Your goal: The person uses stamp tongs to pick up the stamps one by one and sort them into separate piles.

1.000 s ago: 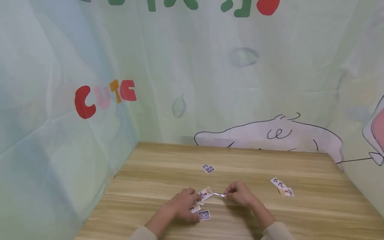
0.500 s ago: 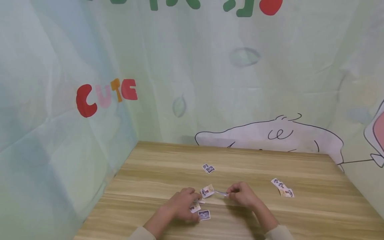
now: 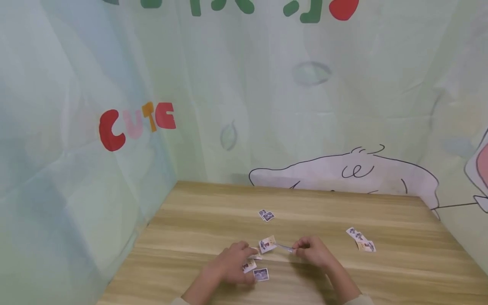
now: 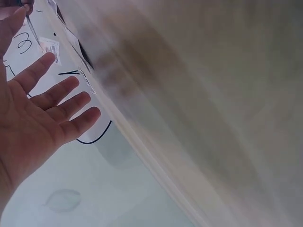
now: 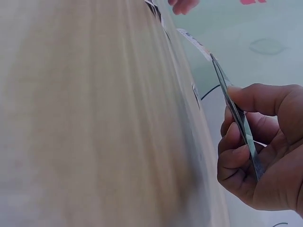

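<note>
Picture card (image 3: pixel 267 244), gripped at its right edge by the tips of the tweezers (image 5: pixel 241 125). Landmark: the purple card (image 3: pixel 261 274), flat on the wooden table (image 3: pixel 190 237). The picture card is beyond the purple card and slightly to its right; both wrist views show it raised off the tabletop. My right hand (image 3: pixel 310 250), farther to the right of the landmark, pinches the tweezers between thumb and fingers.

Change over the last second: the picture card, which lay against my left fingertips, has shifted away from them and farther to the right of the purple card. I judge from this that it is now separated from its group, its support passing wholly to the tweezers; the hold at one edge may let it swing or slip.

My left hand (image 3: pixel 233 263), to the left of the purple card, has its fingers extended and grasps nothing visible; whether it presses on the half-covered card (image 3: pixel 256 256) beneath its fingertips I cannot tell. A pale card (image 3: pixel 249 266) lies just beyond and left of the landmark. Unchanged: an overlapping pair (image 3: pixel 268 216), well beyond the purple card, and a row of three cards (image 3: pixel 359 237), well to its right.
</note>
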`<state>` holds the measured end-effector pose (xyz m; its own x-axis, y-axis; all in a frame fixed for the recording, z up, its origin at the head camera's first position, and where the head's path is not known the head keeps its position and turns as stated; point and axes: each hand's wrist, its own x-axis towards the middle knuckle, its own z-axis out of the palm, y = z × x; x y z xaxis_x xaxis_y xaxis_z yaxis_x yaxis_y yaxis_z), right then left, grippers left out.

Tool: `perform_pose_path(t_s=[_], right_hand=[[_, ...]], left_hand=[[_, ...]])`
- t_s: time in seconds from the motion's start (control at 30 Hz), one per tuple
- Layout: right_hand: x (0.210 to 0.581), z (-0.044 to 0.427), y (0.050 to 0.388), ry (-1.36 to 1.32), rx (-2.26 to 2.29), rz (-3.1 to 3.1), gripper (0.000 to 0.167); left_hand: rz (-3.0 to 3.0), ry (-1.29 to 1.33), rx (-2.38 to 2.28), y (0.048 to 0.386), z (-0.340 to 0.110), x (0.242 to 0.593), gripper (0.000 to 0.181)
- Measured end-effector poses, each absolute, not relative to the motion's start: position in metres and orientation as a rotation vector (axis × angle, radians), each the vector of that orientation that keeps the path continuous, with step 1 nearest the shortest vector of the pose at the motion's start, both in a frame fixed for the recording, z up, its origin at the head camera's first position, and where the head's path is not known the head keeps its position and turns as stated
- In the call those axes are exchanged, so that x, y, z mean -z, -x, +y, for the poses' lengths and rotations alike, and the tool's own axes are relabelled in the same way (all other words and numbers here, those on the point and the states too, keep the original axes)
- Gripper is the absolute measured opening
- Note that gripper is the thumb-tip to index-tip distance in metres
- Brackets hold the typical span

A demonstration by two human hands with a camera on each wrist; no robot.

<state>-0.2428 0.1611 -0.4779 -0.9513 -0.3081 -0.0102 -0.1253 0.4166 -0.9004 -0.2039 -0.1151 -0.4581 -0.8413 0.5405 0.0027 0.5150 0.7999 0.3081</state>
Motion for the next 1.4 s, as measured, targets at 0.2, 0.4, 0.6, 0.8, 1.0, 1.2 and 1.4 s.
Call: perform_pose_path(t_s=[0.2,0.4,0.6,0.8,1.0,1.2,1.4], right_hand=[[0.479,0.171,0.234,0.274,1.575,2.501,0.013],[0.481,0.182,0.229,0.318,1.632,2.484,0.014],[0.480,0.193,0.225,0.279,1.655,2.508,0.015],[0.478,0.205,0.222,0.213,1.633,2.551,0.016],[0.477,0.215,0.216,0.123,1.627,2.586,0.015],[0.479,0.225,0.215,0.071,1.630,2.603,0.015],[0.479,0.234,0.214,0.022,1.627,2.625,0.014]], left_hand=[[2.886,-0.847,-0.501,0.195,-0.113,0.454,0.068],[2.888,-0.860,-0.481,0.192,-0.115,0.456,0.068],[2.894,-0.906,-0.490,0.193,-0.119,0.459,0.067],[2.922,-0.908,-0.467,0.193,-0.123,0.461,0.068],[2.935,-0.918,-0.451,0.195,-0.127,0.462,0.068],[2.922,-0.894,-0.462,0.196,-0.130,0.467,0.069],[2.930,-0.871,-0.459,0.200,-0.132,0.471,0.069]])
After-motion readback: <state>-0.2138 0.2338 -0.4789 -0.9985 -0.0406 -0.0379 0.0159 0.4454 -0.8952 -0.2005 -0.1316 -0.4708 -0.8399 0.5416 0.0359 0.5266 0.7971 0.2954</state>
